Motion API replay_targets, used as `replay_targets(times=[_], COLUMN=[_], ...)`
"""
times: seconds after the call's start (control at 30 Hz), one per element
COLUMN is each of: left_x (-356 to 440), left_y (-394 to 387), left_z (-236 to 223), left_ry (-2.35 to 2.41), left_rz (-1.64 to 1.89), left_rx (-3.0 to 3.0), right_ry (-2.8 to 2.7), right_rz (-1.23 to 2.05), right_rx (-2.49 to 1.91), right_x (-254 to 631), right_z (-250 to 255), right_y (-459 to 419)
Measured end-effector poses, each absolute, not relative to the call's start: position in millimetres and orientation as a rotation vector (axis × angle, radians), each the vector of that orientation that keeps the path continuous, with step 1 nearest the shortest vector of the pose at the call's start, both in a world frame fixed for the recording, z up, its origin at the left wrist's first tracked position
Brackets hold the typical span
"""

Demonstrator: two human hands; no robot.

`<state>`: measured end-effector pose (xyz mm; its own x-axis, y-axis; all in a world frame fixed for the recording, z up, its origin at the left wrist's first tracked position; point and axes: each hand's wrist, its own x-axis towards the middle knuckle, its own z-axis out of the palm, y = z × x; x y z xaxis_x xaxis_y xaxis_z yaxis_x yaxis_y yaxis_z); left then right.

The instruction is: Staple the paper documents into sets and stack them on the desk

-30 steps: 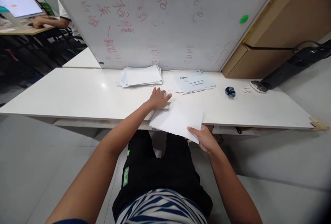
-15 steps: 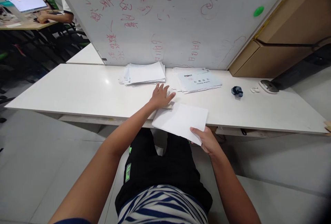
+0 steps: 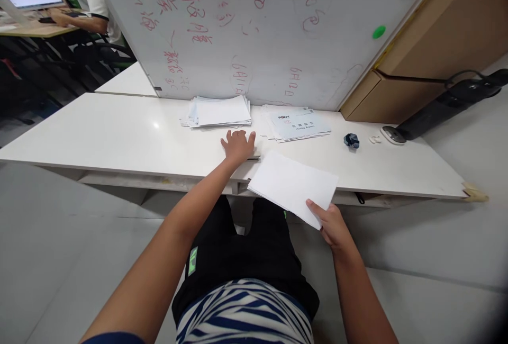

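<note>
My right hand (image 3: pixel 332 225) grips several sheets of white paper (image 3: pixel 294 184) at their near right corner, thumb on top. The sheets are held past the front edge of the white desk (image 3: pixel 119 132). My left hand (image 3: pixel 238 145) rests at the desktop with its fingers spread. Partly under it lies a small light-coloured object (image 3: pixel 254 157), mostly hidden, whose kind I cannot make out. Behind the left hand sits a stack of white papers (image 3: pixel 222 110). To the right of that stack lies a pile of pale blue printed reports (image 3: pixel 299 124).
A whiteboard (image 3: pixel 270 32) with red writing stands at the desk's back. Cardboard boxes (image 3: pixel 428 32), a dark bottle (image 3: pixel 448 103), a white mouse-like object (image 3: pixel 393 134) and a dark blue item (image 3: pixel 351 141) are at the right. Another person's arm (image 3: pixel 85 23) is at the far left.
The white sheets in my right hand have moved right, away from my left hand. My left hand has shifted slightly left. The view has turned a little to the right.
</note>
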<state>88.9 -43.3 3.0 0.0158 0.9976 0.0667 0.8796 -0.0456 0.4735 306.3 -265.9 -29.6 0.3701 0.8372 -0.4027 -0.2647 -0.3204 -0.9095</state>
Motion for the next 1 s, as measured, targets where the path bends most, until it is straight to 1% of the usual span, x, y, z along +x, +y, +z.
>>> replay_targets(times=[0.13, 0.47, 0.7, 1.0], left_x=[88.3, 89.6, 89.7, 90.6], left_y=[-42.7, -38.9, -39.9, -42.9], left_z=[4.1, 4.1, 5.7, 9.1], left_ry=[1.923, 1.914, 1.915, 1.902], left_rz=[0.526, 0.446, 0.43, 0.438], left_rx=[2.019, 2.048, 2.079, 2.091], right_ry=[-0.654, -1.017, -1.054, -1.006], right_rz=[1.105, 0.763, 0.85, 0.844], right_rx=[-1.507, -1.723, -1.766, -1.801], right_x=[317.8, 341.3, 333.9, 334.1], right_z=[-25.1, 16.9, 21.5, 11.5], right_y=[-279.9, -321.2, -323.9, -315.4])
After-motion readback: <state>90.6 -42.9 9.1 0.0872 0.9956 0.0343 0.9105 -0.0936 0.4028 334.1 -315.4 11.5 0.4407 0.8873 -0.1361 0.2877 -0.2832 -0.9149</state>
